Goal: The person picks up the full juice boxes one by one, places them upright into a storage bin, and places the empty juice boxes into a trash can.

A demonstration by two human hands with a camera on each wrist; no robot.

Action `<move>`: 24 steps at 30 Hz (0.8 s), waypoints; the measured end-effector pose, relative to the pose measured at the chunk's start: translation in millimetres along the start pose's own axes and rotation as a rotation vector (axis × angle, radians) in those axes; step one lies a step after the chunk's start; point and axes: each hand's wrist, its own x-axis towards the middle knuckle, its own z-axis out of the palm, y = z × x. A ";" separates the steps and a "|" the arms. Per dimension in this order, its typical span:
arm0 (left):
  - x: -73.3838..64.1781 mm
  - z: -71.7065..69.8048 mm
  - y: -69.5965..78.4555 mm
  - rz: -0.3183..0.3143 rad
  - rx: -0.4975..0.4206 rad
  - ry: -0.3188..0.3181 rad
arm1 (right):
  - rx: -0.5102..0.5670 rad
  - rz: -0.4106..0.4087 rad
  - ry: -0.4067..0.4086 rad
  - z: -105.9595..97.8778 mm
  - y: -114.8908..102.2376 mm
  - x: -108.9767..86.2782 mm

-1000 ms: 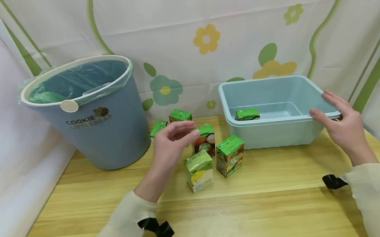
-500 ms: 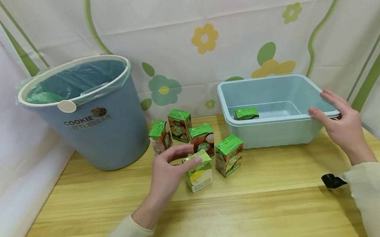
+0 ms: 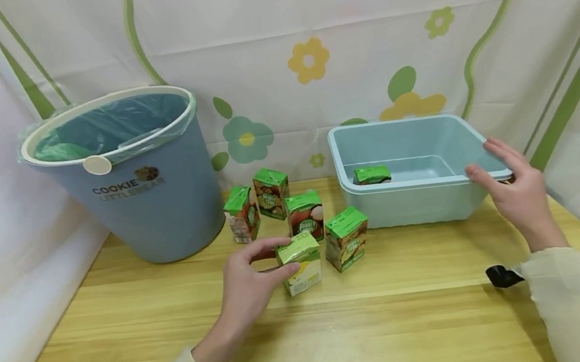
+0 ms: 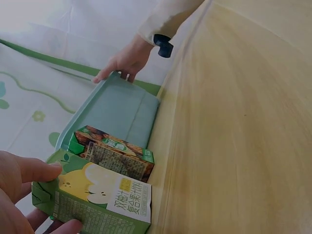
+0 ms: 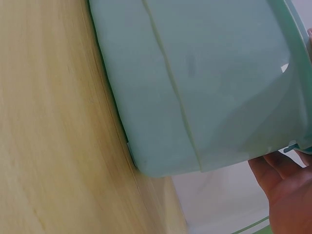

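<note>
My left hand (image 3: 243, 286) pinches a light green juice box (image 3: 307, 257) with pears printed on it, thumb on its front and fingers behind. The box stands upright on the table. In the left wrist view the thumb lies over the top end of this juice box (image 4: 105, 192). My right hand (image 3: 525, 199) grips the right front corner of a pale blue plastic basin (image 3: 409, 207), thumb over the rim. Its fingers show under the rim in the right wrist view. Inside the basin, at the left, is a green-topped juice box (image 3: 372, 175).
Just right of the held box stands a brown-and-green juice box (image 3: 347, 238). Behind are a red one (image 3: 305, 215), another red one (image 3: 242, 214) and a brown one (image 3: 272, 194). A blue bucket (image 3: 157, 217) with a plastic liner stands at the left on the wooden table (image 3: 376, 335).
My left hand has come down and nearer from above the rear boxes and taken hold of the light green juice box. The right hand stays on the basin's corner.
</note>
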 end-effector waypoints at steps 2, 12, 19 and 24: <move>-0.6 0.8 -0.8 0.014 0.004 0.013 | 0.000 0.001 0.003 -0.1 0.3 0.2; 0.1 0.2 -5.5 0.037 0.061 0.066 | -0.006 0.005 -0.006 1.5 -2.5 0.1; 1.8 -6.4 -6.1 0.026 0.032 0.083 | 0.006 0.007 -0.009 2.3 -3.5 0.5; 3.0 -9.1 1.4 0.028 -0.007 0.091 | 0.006 0.010 -0.003 0.4 -3.1 -0.2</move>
